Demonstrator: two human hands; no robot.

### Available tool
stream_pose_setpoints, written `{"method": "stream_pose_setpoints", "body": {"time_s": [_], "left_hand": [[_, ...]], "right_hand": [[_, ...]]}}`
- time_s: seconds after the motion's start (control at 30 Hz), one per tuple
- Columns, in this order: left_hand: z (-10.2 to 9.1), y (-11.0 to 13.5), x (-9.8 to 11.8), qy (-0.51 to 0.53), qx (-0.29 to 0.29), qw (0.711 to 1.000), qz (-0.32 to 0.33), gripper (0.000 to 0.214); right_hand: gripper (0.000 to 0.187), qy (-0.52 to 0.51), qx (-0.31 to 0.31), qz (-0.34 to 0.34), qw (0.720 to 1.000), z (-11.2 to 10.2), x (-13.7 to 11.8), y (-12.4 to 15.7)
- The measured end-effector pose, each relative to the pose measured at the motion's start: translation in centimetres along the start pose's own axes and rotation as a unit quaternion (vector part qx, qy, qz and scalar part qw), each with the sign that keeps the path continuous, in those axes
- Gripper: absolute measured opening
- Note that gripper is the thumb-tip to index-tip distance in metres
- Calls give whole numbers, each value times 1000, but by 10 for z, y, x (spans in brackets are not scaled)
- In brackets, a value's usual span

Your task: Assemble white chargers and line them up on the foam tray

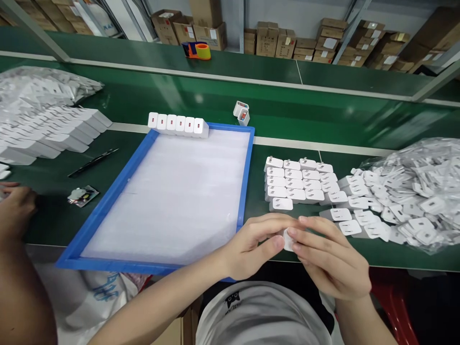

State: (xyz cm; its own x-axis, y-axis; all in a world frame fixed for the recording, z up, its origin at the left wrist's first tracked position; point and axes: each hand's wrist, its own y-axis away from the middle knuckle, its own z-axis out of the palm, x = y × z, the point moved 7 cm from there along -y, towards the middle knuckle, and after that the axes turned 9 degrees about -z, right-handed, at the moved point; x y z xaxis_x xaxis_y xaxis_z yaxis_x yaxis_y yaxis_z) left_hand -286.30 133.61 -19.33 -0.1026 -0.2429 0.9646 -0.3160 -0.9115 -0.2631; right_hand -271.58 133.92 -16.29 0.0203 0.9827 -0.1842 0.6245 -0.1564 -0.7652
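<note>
Cardboard boxes line the shelving across the top of the frame, behind a green tabletop. Near the bottom centre-right, the left hand and right hand meet over a small white charger piece, largely hidden between them. The fingers of both hands are nearly closed, pinching it from either side. Just above and right stand rows of white plug chargers, beside loose white parts in a clear plastic bag at the right edge. A blue-framed tray fills the centre-left, with six white charger housings in a row along its top edge. At the far left, a co-worker's hand rests near a black pen-like tool.
</note>
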Motion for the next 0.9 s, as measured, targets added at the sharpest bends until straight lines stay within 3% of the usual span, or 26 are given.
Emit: {"method": "stream_pose_setpoints", "body": {"time_s": [0.1,0.17,0.23,0.33,0.43,0.63,0.9], "left_hand": [[3,1,0,-11,-6,1000,12,32],[3,0,-1,-21,6,1000,1,28],[2,-1,-2,-30,22,999,-15,28],[-2,-2,-2,-26,47,998,-33,29],[-5,-2,0,-22,67,997,-32,29],[-7,-1,2,-50,74,996,-9,30],[-7,-1,0,-52,88,995,-7,29]], "right_hand": [[35,-28,-1,-9,1000,3,-1,1],[38,-70,8,36,997,4,1,3],[43,-116,68,129,982,0,9,9],[40,-139,161,300,930,-5,21,27],[31,-145,143,389,899,3,24,38],[29,-217,165,399,876,15,26,36],[8,-241,209,410,855,22,31,29]]}}
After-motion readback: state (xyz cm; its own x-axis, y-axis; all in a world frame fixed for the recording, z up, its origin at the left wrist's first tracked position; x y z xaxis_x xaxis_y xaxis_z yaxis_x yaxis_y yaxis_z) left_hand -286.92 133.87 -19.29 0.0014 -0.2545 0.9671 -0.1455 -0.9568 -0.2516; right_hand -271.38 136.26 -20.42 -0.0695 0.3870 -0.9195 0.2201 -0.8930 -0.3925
